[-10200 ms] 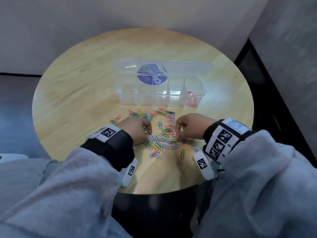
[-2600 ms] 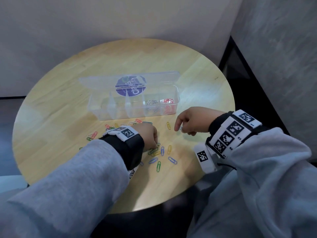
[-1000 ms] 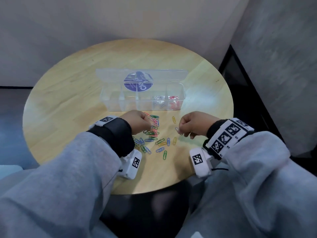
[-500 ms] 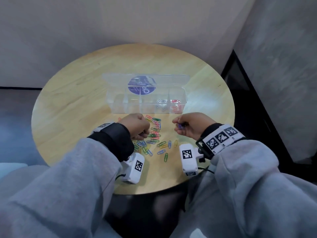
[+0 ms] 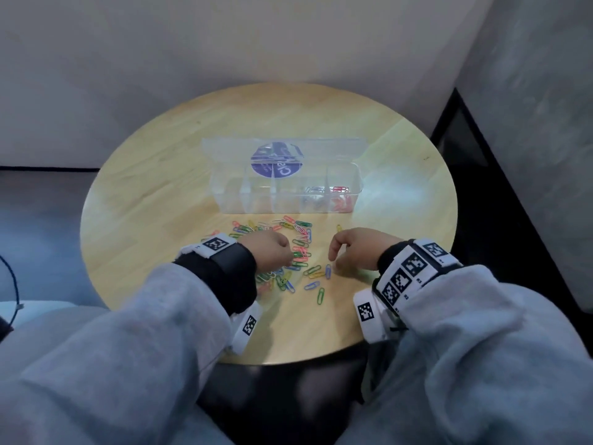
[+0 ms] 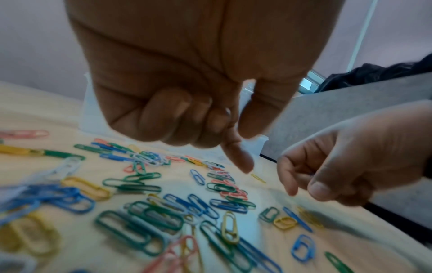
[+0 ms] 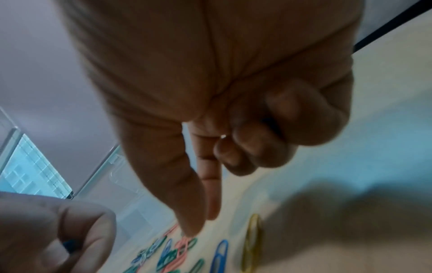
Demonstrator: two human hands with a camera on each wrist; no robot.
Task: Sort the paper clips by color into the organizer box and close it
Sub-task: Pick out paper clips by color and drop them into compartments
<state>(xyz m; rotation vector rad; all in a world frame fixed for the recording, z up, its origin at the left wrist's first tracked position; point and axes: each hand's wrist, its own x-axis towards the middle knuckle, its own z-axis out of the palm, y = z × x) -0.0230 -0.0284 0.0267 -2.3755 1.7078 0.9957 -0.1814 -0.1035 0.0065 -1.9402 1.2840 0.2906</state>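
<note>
The clear organizer box point(image 5: 288, 209) stands open on the round table, its lid point(image 5: 224, 147) tilted back. Red clips point(image 5: 340, 189) lie in its rightmost compartment, pale ones point(image 5: 313, 190) in the one beside it. Mixed paper clips point(image 5: 301, 244) are scattered in front of the box. My left hand point(image 5: 287, 256) rests on the pile with fingers curled; the right wrist view shows a blue clip point(image 7: 69, 243) pinched in it. My right hand point(image 5: 332, 260) points thumb and index down just above a blue clip point(image 5: 328, 270). A dark blue bit point(image 7: 268, 122) shows inside its curled fingers.
A yellow clip point(image 7: 251, 238) lies right of the blue one under my right hand. A green clip point(image 5: 320, 295) sits nearest the table's front edge point(image 5: 288, 362). A wall stands behind the table and a dark floor gap point(image 5: 481, 187) to its right.
My right hand, raised with a blue clip half a second ago, has dropped back to the table beside the loose clips. The left hand stays on the pile.
</note>
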